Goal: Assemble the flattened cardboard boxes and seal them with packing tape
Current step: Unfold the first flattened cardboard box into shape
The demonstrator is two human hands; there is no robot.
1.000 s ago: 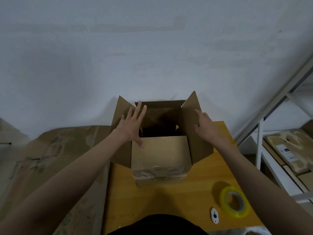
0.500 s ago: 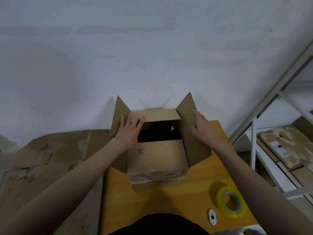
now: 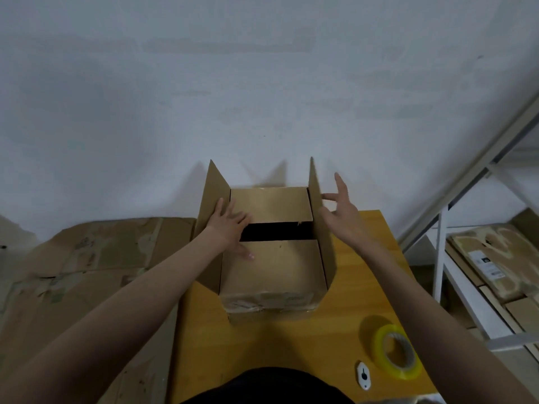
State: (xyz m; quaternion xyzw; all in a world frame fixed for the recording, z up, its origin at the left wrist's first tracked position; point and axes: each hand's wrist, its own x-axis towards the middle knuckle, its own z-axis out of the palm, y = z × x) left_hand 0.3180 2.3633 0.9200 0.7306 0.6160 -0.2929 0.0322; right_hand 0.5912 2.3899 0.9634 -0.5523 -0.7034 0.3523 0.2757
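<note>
Your box (image 3: 274,266) sits on the table (image 3: 291,339), at its far end against the wall (image 3: 262,83), opening upward. Its long axis runs from you toward the wall. The near flap (image 3: 274,266) and the far flap (image 3: 269,204) are folded down flat, with a dark gap (image 3: 277,231) left between their edges, running left to right. The two side flaps stand upright: the left flap (image 3: 211,199) and the right flap (image 3: 316,205) both point up, their long edges running along the box's length.

Your left hand (image 3: 230,225) lies flat, fingers straight and spread, pressing on the folded flaps at the left end of the gap; the thumb rests on the near flap and the fingers reach onto the far one, beside the left flap. It holds nothing.

Your right hand (image 3: 341,208) is spread wide, fingers straight, on the outer side of the right flap. A fingertip seems to meet the flap's outer face, but you cannot tell for sure whether it touches. It grips nothing.

The tape (image 3: 398,351) stands tilted on the table near you on the right, well apart from the box. A small white cutter (image 3: 363,375) lies just beside it. Flattened cardboard (image 3: 87,258) lies left of the table, and a shelf (image 3: 481,287) with more cardboard stands to the right.
</note>
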